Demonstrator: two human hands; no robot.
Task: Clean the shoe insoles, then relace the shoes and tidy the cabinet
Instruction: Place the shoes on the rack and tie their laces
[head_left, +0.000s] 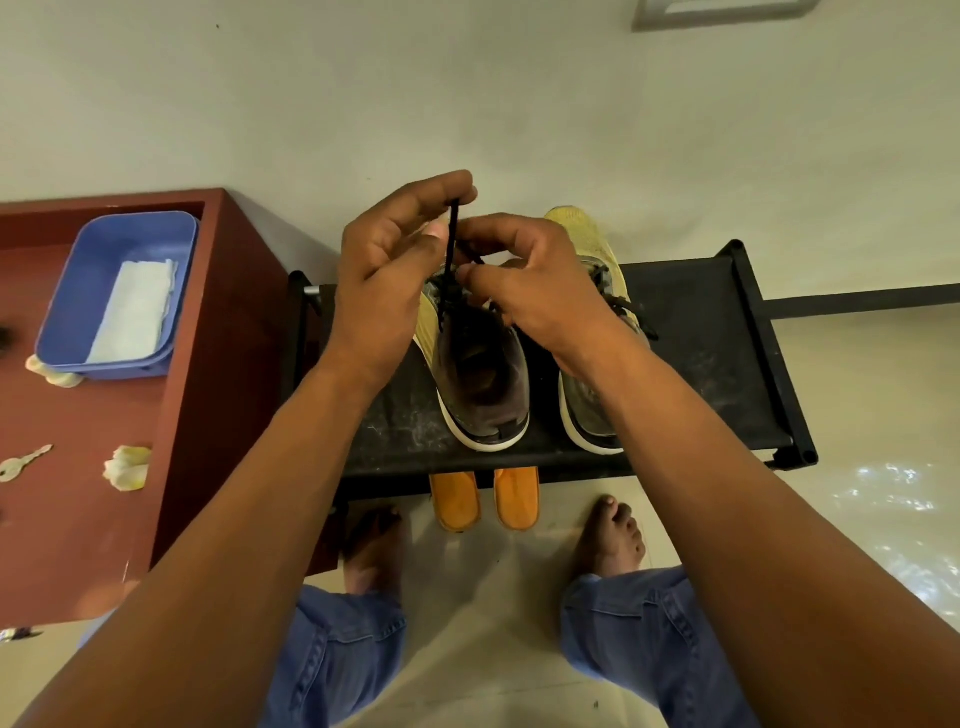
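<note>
Left grip (410, 249) pinches lace (453, 234) above shoe (480, 374).

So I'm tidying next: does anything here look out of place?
Yes: crumpled yellowish wads lie loose on the red cabinet top beside a key, and the black rack's top shelf looks dusty.

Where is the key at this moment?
In the head view the key lies at the far left on the red cabinet, below the blue tub and left of a crumpled yellowish wad.
</note>
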